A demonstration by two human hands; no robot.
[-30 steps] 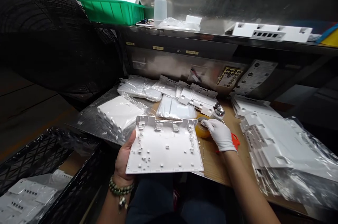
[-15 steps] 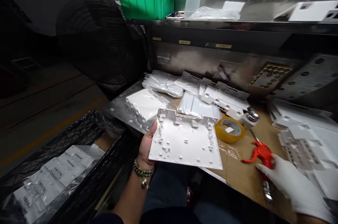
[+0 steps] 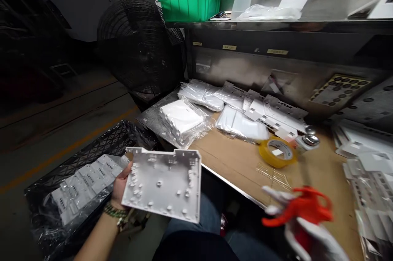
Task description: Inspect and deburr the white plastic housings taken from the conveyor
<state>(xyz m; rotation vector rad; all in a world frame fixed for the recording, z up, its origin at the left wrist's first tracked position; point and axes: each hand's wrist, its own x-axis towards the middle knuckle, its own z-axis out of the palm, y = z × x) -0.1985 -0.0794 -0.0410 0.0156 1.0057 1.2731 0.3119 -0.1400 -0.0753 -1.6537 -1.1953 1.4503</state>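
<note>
Steadily, the bare left hand [image 3: 120, 189] pinches a white plastic panel [image 3: 164, 193] by its nine-o'clock edge, long axis running nine to three, at nine o'clock from the gloved right hand [image 3: 321, 238] curled around a red trigger gun [image 3: 308, 207].

Left hand [image 3: 121, 187]: bare; wrist with bracelet [image 3: 115, 212] of round green beads, small pale pendant. Right hand [image 3: 324, 241]: white glove, blurred. Legs: blue trousers [image 3: 210, 207]. Torso: dark top [image 3: 196, 248].

Showing red on trigger tool [image 3: 310, 205], white on panel [image 3: 164, 195] and glove [image 3: 324, 239], yellow on tape roll [image 3: 268, 157], green on shelf bin [image 3: 189, 7].
</note>
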